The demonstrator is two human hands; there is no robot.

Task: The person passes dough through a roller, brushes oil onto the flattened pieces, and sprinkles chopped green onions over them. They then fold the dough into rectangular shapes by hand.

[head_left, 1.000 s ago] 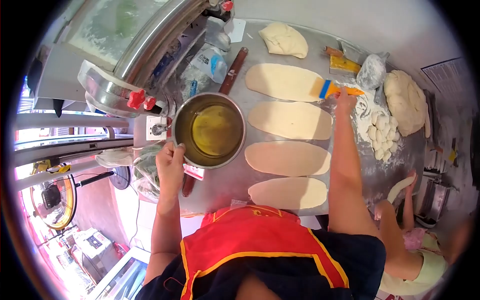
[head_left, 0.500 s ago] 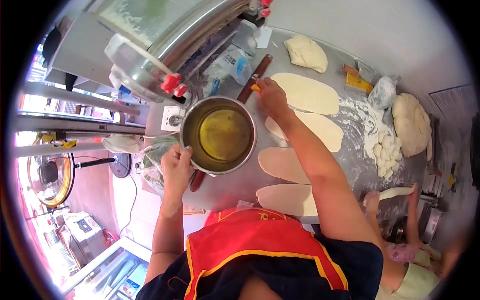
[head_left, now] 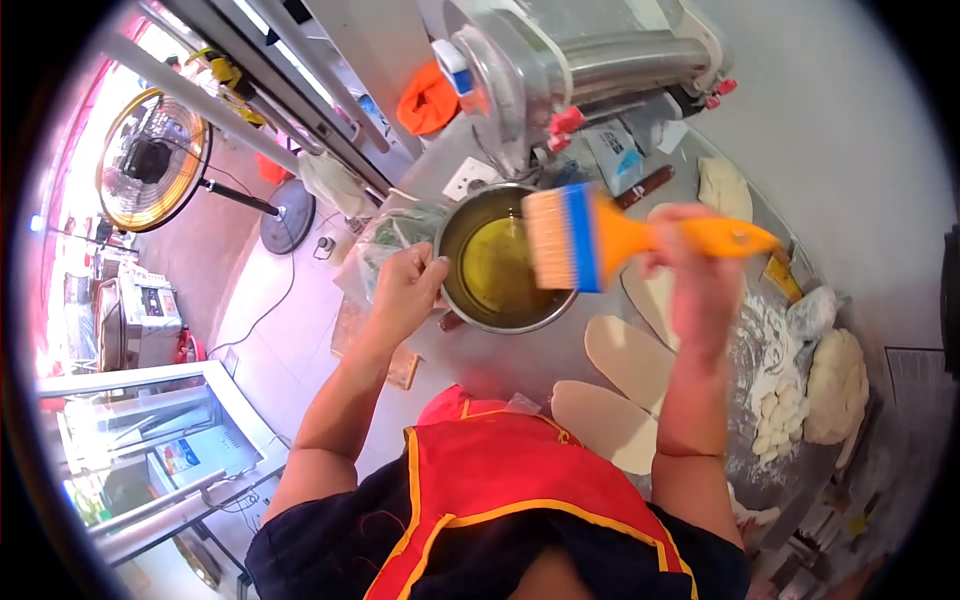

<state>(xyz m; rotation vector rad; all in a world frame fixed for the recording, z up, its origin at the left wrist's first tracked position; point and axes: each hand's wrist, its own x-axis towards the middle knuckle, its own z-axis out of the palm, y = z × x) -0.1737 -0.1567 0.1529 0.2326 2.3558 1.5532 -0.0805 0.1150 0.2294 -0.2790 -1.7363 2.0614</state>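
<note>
My left hand (head_left: 408, 290) is closed on the near-left rim of a metal pot (head_left: 520, 325), its thumb over the edge. Yellow oil (head_left: 495, 262) lies in the bottom of the pot. In my right hand (head_left: 695, 290) is a wide brush (head_left: 592, 240) with an orange handle, a blue band and pale bristles, held up high with the bristle end overlapping the pot's right side in this view. Below and right of the pot, flat oval dough sheets (head_left: 608, 422) lie on the metal table, some partly hidden behind my right hand and forearm.
A brown rolling pin (head_left: 647, 187) lies behind the brush. Rightward are floury small dough pieces (head_left: 782, 425), a large dough lump (head_left: 838, 388) and a plastic bag (head_left: 812, 312). A metal roller machine (head_left: 630, 62) stands at the back. A fan (head_left: 150, 165) stands at left.
My right hand has lifted the brush from beside the rolling pin up towards the pot. My view has turned, shifting the pot rightward in frame; my left hand still grips its rim.
</note>
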